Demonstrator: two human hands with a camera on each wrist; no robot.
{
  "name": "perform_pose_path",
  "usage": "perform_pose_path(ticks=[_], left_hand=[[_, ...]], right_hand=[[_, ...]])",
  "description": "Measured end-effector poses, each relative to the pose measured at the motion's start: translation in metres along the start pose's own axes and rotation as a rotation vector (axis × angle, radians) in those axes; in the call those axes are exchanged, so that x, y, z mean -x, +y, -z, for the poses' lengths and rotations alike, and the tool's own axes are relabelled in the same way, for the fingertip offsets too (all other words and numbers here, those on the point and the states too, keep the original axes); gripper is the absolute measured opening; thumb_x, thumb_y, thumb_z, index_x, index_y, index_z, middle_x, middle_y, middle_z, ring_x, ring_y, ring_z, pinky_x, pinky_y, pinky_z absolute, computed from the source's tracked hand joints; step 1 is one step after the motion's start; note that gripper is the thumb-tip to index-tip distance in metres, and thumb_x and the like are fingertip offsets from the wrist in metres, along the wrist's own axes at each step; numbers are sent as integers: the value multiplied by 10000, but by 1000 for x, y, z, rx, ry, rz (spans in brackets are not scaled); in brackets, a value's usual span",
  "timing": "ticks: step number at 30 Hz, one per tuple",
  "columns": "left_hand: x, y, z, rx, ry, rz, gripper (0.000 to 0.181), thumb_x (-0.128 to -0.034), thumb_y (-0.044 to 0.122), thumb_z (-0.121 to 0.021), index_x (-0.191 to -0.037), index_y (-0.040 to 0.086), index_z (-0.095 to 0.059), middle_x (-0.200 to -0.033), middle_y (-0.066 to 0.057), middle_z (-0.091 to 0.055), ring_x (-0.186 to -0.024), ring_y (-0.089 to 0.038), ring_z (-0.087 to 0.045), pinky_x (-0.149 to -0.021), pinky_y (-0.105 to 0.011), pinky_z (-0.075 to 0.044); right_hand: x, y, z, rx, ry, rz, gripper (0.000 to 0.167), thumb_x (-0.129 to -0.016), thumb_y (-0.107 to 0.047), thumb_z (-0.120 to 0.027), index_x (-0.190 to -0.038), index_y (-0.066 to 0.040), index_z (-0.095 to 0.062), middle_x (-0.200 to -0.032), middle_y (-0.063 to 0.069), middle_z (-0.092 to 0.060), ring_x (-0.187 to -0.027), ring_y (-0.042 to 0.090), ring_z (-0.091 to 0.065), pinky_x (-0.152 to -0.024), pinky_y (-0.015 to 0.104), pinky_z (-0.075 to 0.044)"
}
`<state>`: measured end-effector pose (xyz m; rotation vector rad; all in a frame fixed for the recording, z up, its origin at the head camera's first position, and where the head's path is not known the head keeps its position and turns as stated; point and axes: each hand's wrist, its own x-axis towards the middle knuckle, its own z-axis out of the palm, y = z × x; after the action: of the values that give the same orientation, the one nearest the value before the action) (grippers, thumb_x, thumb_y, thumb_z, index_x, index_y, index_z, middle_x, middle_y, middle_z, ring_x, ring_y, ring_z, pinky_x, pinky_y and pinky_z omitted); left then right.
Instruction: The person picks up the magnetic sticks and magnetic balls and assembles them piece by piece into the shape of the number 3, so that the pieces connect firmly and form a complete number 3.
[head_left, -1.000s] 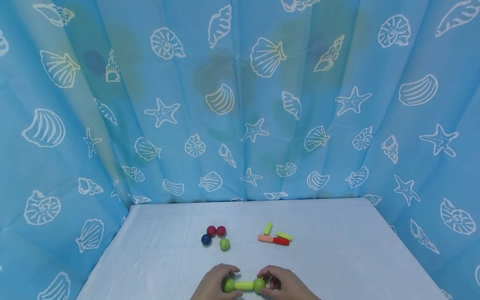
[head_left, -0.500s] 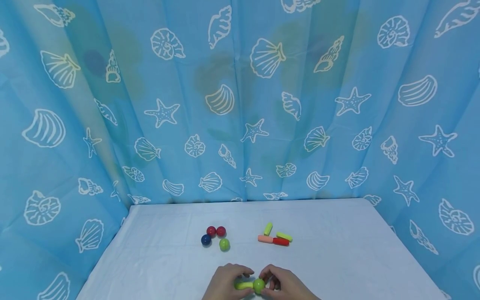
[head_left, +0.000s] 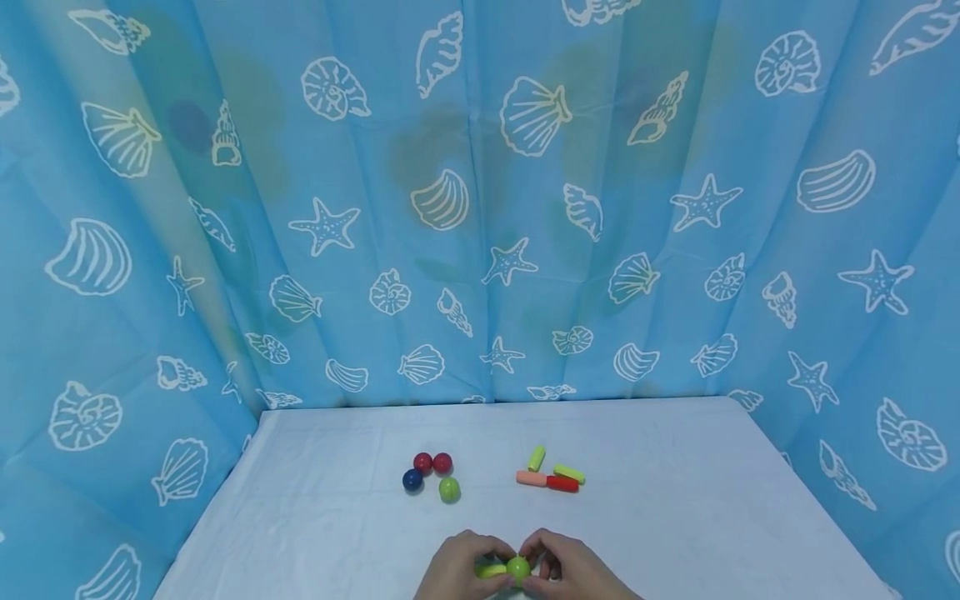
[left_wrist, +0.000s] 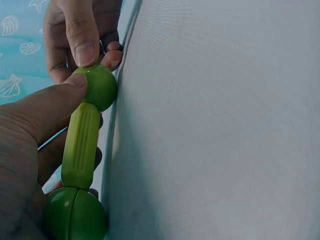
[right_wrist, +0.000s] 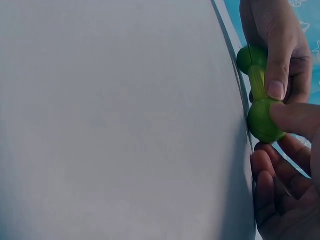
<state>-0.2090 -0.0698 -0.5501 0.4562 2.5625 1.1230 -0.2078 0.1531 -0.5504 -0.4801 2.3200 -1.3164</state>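
Note:
A yellow-green ribbed rod [left_wrist: 81,145] joins two green balls, one at each end. My left hand [head_left: 463,568] curls round this piece, its thumb reaching the right-end ball [left_wrist: 100,87]; the left-end ball [left_wrist: 75,214] lies by its palm and is hidden in the head view. My right hand [head_left: 572,568] pinches the right-end ball [head_left: 518,568] between thumb and fingers. In the right wrist view both thumbs touch that ball [right_wrist: 265,121], with the rod [right_wrist: 257,82] beyond it.
On the white table [head_left: 330,517] two red balls [head_left: 442,463], a dark blue ball [head_left: 412,480] and a green ball [head_left: 449,489] sit left of centre. Right of centre lie two yellow-green rods [head_left: 569,473], a pink rod [head_left: 531,478] and a red rod [head_left: 562,483]. A blue shell-patterned curtain stands behind.
My left hand has slid right along the joined piece, from the left-end ball over the rod to the right-end ball. My right hand has stayed put.

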Motion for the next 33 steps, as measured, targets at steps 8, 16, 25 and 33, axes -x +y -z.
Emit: perform_pose_path(ticks=[8, 16, 25, 33], left_hand=[[1, 0, 0, -4, 4, -2, 231, -875, 362, -797, -1079, 255, -777, -877, 204, -641, -810, -82, -507, -819, -309, -488], [2, -2, 0, 10, -2, -4, 239, -875, 372, -797, -1090, 273, -765, -908, 208, -647, -824, -69, -519, -854, -337, -500], [2, 0, -2, 11, 9, 18, 245, -870, 333, -809, -1094, 243, -770, -898, 169, -648, -807, -95, -505, -806, -300, -496], [2, 0, 1, 7, -5, 7, 245, -880, 359, -797, -1098, 252, -767, -904, 192, -643, -820, -84, -511, -832, -325, -495]], right_hand=[[-5, 1, 12, 58, 29, 22, 203, -939, -234, -742, -1108, -154, -663, -901, -39, -630, -751, 143, -566, -665, 215, -482], [-26, 9, 39, 366, 400, 28, 251, -897, -168, -781, -1126, -212, -689, -1029, -88, -631, -890, 89, -565, -780, 308, -525], [-47, 28, 56, 590, 573, 33, 321, -805, -156, -860, -1094, -254, -758, -1082, -17, -685, -974, 184, -573, -854, 400, -542], [-55, 25, 54, 615, 483, -18, 242, -842, -224, -835, -1060, -267, -739, -854, -87, -580, -769, 109, -502, -669, 318, -458]])
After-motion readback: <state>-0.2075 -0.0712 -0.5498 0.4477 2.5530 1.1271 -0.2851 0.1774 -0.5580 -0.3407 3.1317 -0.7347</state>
